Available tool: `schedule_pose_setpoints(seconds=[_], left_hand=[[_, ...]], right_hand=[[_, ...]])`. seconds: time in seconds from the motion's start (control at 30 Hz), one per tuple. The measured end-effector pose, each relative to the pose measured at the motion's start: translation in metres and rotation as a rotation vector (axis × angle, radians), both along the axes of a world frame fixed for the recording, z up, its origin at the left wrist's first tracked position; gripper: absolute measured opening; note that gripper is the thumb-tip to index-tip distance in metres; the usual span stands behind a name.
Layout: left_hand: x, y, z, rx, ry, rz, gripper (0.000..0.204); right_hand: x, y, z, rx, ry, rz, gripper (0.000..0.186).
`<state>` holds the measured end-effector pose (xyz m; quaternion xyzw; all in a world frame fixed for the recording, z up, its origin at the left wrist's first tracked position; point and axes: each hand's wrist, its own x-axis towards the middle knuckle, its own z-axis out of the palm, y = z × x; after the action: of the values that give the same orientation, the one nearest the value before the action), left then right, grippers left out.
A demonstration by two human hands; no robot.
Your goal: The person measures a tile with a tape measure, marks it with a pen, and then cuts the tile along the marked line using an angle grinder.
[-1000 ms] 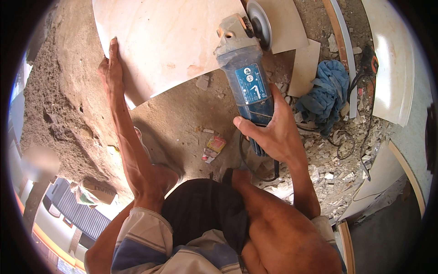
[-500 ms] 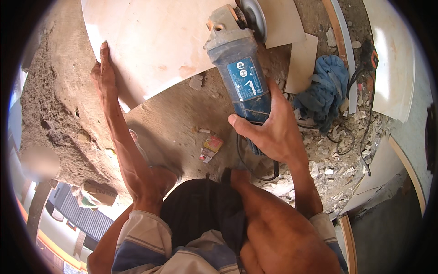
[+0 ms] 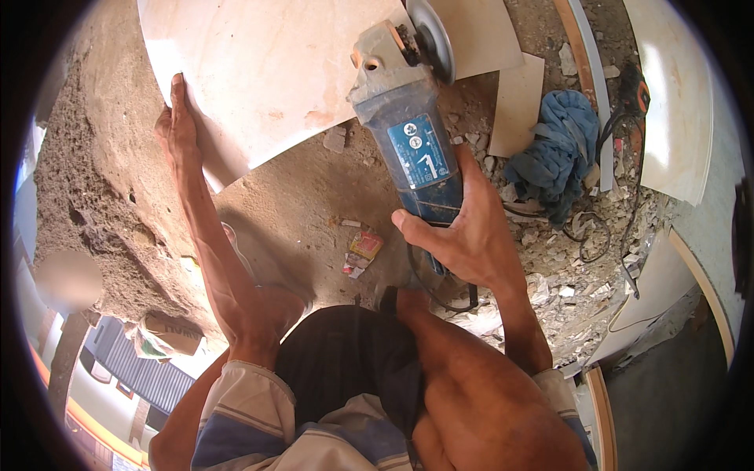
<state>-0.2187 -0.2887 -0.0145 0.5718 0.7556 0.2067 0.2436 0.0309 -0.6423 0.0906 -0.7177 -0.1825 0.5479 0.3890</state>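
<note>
My right hand (image 3: 471, 228) is wrapped round the body of a blue angle grinder (image 3: 408, 133), whose metal head and round disc (image 3: 432, 39) point away from me. The disc is beside the right edge of a large cream tile (image 3: 251, 78); I cannot tell whether it touches. With my left hand (image 3: 180, 125) I grip the tile's left edge, the thumb lying on top and the fingers beneath. The grinder's black cord (image 3: 440, 302) loops down below my right hand.
A crumpled blue cloth (image 3: 558, 149) lies on rubble at the right, near a power cord (image 3: 635, 157) and a long strip (image 3: 605, 102). More tiles (image 3: 675, 102) lean at the far right. A small red and yellow packet (image 3: 362, 249) is on the ground before me.
The grinder in my right hand has shifted slightly toward me, its disc coming down a little along the tile's edge. My left hand stays at the tile's left edge.
</note>
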Motion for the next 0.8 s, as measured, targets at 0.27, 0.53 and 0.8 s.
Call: schedule_pose_setpoints(seconds=[0.27,0.53,0.8], left_hand=[[0.001,-0.002,0.004,-0.044,-0.028,-0.039,0.067],[-0.007,0.003,-0.003,-0.027,0.002,-0.089,0.072],[-0.016,0.009,-0.02,-0.003,0.083,-0.074,0.074]], right_hand=[[-0.002,-0.007,-0.002,0.003,-0.021,0.017,0.073],[-0.006,-0.017,-0.007,0.026,-0.041,0.02,0.072],[-0.016,-0.034,0.002,0.051,-0.048,-0.015,0.07]])
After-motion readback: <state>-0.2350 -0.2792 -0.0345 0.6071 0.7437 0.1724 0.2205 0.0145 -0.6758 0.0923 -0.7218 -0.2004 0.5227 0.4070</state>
